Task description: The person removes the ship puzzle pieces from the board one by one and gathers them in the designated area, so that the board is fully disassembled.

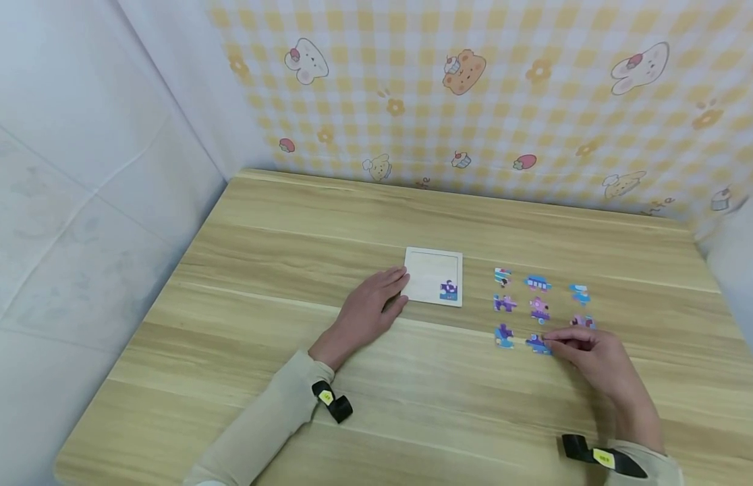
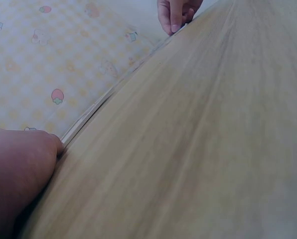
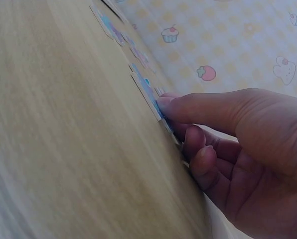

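A square white puzzle tray (image 1: pixel 422 278) lies on the table, one purple-and-blue jigsaw piece (image 1: pixel 449 290) sitting in its near right corner. My left hand (image 1: pixel 370 307) rests at the tray's left edge, fingers extended and touching the rim. To the right of the tray, several loose jigsaw pieces lie spread in rough rows. Thumb and index finger of my right hand (image 1: pixel 595 358) pinch the right end of a purple-and-blue jigsaw piece (image 1: pixel 536 343) in the nearest row. The right wrist view shows the thumb on this puzzle piece (image 3: pixel 147 95), which looks flat on the table or nearly so; its far end is hidden.
Other loose pieces include a blue bus piece (image 1: pixel 538 283), a pink-and-purple piece (image 1: pixel 539 309) and a purple piece (image 1: pixel 504 304). The wooden table (image 1: pixel 279 243) meets a yellow checked cloth (image 1: pixel 504 121) at the back and a pale wall covering (image 1: pixel 97 202) at the left.
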Motion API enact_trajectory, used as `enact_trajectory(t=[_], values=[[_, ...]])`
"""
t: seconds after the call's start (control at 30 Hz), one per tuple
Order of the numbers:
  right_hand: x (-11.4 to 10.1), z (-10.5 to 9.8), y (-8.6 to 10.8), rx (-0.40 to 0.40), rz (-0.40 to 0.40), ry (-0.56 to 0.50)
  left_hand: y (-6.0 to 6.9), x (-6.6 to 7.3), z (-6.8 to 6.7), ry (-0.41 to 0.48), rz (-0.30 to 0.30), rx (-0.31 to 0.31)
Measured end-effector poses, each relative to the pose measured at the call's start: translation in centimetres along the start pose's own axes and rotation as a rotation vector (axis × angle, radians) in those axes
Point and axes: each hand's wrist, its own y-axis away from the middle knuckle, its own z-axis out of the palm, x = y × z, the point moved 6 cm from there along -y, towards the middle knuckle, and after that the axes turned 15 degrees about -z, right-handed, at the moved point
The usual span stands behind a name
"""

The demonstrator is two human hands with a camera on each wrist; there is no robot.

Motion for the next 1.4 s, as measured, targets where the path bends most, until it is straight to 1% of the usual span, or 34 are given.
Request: enact_trajectory(t=[0.23,0.57,0.77,0.97,1.1,1.23,1.4], values=[[0.4,0.0,0.0,0.003,0.005,-0.010,0.0,0.2,-0.1,0.009,0.005,0.000],[0.2,0.1,0.0,0.005,0.012,-0.022,0.0,0.1,-0.2,0.007,0.005,0.005],[0.4,0.1,0.1,0.001,0.044,-0.019,0.0,0.1,-0.1,-0.002,-0.001,0.001],[0.7,0.0,0.3,0.001,0.057,-0.034,0.0,0.2,-0.1,-0.005,-0.005,-0.009],[0.7,0.0,0.3,0.018,0.053,-0.058,0.1,0.4,-0.3,0.004,-0.002,-0.011],[0.0,0.2,0.0,0.036,0.038,-0.074,0.2,0.3,-0.5,0.002,-0.013,-0.011],[-1.9,1.1,-1.1,0.023,-0.027,-0.077,0.2,0.3,-0.3,-0.008,-0.007,-0.007]])
